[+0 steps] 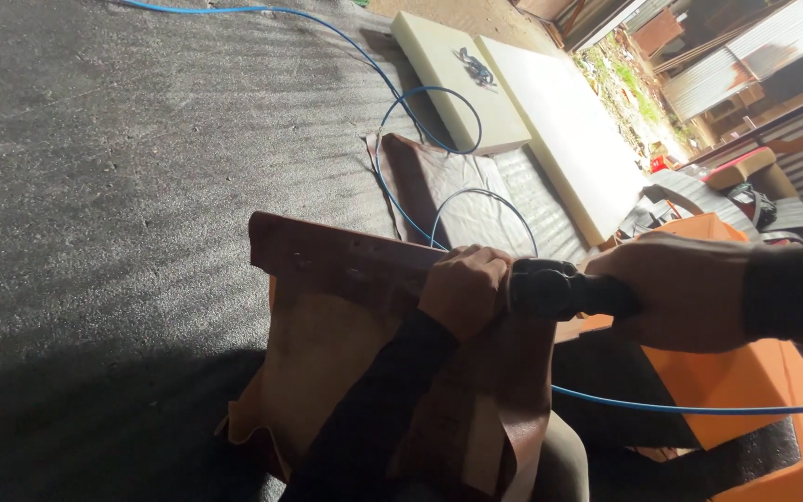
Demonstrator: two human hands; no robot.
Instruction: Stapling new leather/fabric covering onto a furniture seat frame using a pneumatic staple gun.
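Brown leather sheet [346, 372], smooth on its dark red-brown face and paler and rough on the underside, hangs in soft folds nearest the camera, draped over an edge. Its upper border is folded into a straight stiff strip. On this strip the left hand [465, 288] is closed in a fist, with fingers curled over the leather and pressing it down; a black sleeve covers the arm. Just beside it, touching, the right hand [685, 293] is wrapped tightly around a black tool [559, 288] with a rounded matte body. A thin blue hose [439, 98] makes loops behind. Orange foam blocks [764, 381], with sharp corners, lie at the right. Under everything spreads the table [123, 186], covered with dark grey, grainy felt. Farther away rest two pale foam slabs [513, 93], flat and rectangular.
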